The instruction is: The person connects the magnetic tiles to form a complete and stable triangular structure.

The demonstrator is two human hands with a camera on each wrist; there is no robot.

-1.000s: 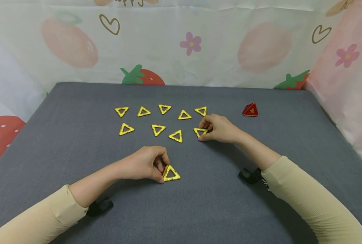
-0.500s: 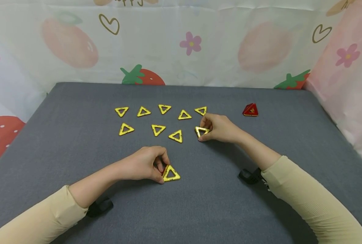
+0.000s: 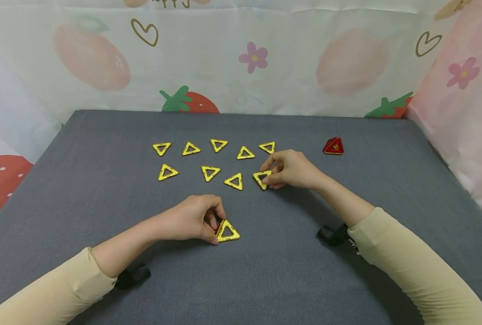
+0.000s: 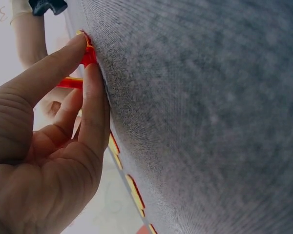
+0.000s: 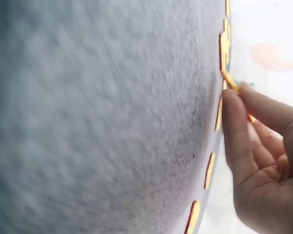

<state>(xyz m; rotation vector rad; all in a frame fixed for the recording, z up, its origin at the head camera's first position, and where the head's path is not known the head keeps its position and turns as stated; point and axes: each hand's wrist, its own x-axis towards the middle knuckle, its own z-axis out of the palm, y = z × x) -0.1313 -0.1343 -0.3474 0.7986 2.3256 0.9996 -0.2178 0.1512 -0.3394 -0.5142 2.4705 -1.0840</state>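
L hand (image 3: 194, 219) grips a red-sided triangle (image 3: 228, 238), lower ctr of frame; R hand (image 3: 295, 169) pinches a yellow triangle (image 3: 259, 180) just right of ctr, tilted per R wrist cam. Loose pieces (image 3: 245, 157) lie upper ctr, red pyramid (image 3: 333, 146) upper right.

Cropped lettering (image 3: 171, 4) ending "ppy" on the printed backdrop (image 3: 208, 45), further lettering (image 3: 461, 6) at right unreadable
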